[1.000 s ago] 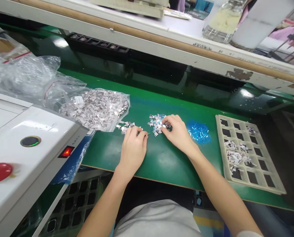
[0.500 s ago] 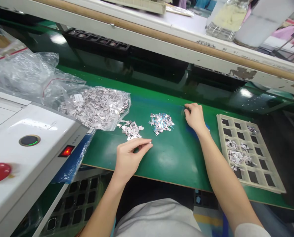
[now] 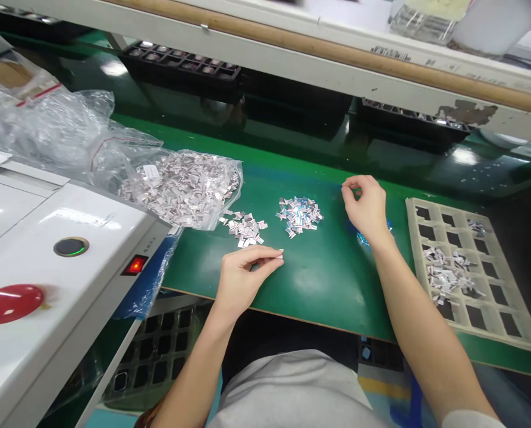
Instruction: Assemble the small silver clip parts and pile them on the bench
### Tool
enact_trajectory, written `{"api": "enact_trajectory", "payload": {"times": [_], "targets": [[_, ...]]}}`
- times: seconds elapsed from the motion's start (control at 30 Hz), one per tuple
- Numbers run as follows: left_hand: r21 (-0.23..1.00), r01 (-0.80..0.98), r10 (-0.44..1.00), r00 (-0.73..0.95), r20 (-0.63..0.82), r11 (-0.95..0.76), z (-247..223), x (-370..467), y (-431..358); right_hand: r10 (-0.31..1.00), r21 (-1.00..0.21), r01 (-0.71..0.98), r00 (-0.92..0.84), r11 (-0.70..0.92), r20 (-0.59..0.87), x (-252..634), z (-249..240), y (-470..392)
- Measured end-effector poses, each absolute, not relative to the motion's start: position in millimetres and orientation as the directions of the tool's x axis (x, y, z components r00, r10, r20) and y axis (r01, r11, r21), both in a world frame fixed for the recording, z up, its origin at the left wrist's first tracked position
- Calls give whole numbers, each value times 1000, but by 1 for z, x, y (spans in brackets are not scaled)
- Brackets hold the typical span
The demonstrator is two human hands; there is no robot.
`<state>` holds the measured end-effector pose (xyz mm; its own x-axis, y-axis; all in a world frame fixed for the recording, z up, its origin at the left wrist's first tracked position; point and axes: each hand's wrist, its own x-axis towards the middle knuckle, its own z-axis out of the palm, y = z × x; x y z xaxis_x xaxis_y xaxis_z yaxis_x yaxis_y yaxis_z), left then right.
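Note:
Over the near part of the green mat, my left hand [image 3: 247, 273] pinches a small flat silvery-white piece [image 3: 281, 255] between thumb and fingertips. Just beyond it lies a small pile of similar silvery pieces [image 3: 246, 229]. To the right of that sits another pile of pieces with blue on them [image 3: 299, 216]. My right hand [image 3: 367, 205] hovers farther right, thumb and fingers pinched together; whatever is between them is too small to make out. Crumpled blue film [image 3: 364, 239] shows partly hidden under its wrist.
A clear bag full of silvery pieces [image 3: 187, 187] lies left, beside a white machine [image 3: 109, 232] with a red button. At the right stands a cream compartment tray [image 3: 474, 267] with pieces in some cells. A shelf edge [image 3: 336, 59] crosses the back.
The view has shifted a little, moving everything rightward in the picture. My right hand's fingers have curled closer into a pinch. My left hand keeps hold of its piece.

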<state>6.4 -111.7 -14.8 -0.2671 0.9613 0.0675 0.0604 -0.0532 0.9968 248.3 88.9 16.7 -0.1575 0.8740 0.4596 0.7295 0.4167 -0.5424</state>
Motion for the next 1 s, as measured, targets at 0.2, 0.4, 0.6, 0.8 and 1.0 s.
{"api": "enact_trajectory", "payload": {"times": [0.2,0.4,0.6,0.8,1.0], "targets": [[998,68,958,-286,33,-15,-15,9,-113,789,-841,321,-586,435,184,202,50,8],[990,139,957,-289,2,40,-13,10,-111,659,-835,309,-748,455,82,188,53,-20],[974,221,954,-299,11,58,-10,12,-109,658,-788,350,-747,506,91,187,48,-22],[968,248,958,-285,30,44,-7,13,-108,654,-766,356,-749,534,108,186,44,-23],[950,309,959,-281,44,47,-7,12,-108,657,-748,375,-747,547,105,184,37,-21]]}}
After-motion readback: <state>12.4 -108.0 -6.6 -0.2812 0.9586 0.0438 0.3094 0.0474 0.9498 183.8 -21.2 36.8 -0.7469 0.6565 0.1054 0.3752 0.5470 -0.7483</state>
